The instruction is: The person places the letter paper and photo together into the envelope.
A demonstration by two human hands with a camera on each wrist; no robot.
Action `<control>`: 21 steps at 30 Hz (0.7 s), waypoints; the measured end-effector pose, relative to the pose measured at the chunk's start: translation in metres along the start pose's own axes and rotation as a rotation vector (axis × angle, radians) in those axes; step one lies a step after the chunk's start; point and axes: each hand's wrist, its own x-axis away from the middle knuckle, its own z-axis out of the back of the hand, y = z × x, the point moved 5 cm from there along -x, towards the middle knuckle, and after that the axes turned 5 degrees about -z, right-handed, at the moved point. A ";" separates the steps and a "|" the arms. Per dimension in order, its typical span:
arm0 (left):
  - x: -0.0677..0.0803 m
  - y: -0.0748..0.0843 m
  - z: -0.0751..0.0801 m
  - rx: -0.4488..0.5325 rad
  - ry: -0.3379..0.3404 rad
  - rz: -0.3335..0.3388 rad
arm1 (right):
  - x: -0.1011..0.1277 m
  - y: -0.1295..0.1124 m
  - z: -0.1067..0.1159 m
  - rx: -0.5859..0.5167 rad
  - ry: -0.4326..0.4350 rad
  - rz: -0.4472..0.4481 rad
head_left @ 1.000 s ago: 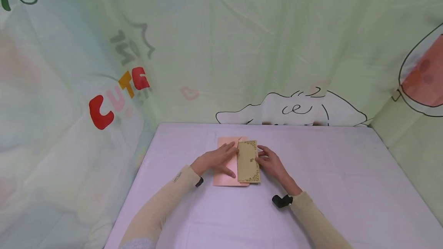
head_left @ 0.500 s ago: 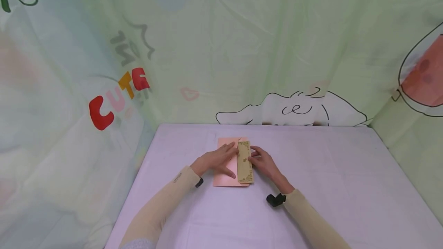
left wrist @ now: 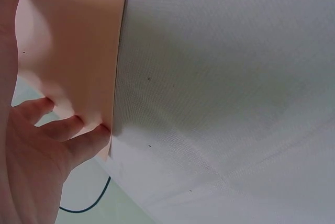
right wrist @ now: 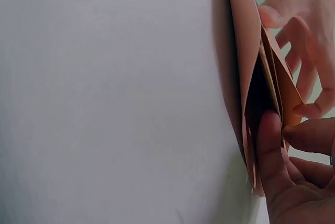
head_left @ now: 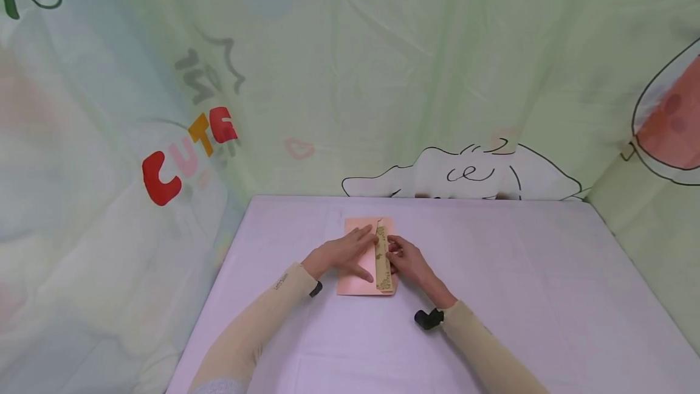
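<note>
A pink envelope (head_left: pixel 352 288) lies on the table, and a tan card (head_left: pixel 383 266) with dark ornamental corners shows as a narrow strip along its right side. My left hand (head_left: pixel 346 254) is spread over the envelope, thumb toward me. In the left wrist view its fingertips rest near the edge of the envelope (left wrist: pixel 78 51). My right hand (head_left: pixel 410 263) pinches the card's outer edge between thumb and fingers. The right wrist view has the envelope (right wrist: pixel 245 41) gaping, with the card (right wrist: pixel 268 67) in its mouth and the right hand (right wrist: pixel 298 187) right at the opening.
A pale lilac cloth (head_left: pixel 519 284) covers the table. Printed curtains (head_left: pixel 383 78) hang behind and at both sides of it. A dark cable (left wrist: pixel 86 209) curves past the table edge in the left wrist view.
The right hand has moved left with the card, which has slid into the envelope, so its visible strip is much narrower. The left hand has stayed in place on the envelope.
</note>
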 end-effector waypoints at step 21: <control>-0.001 -0.004 -0.004 0.006 -0.017 0.021 | -0.002 -0.016 -0.017 0.016 -0.005 0.059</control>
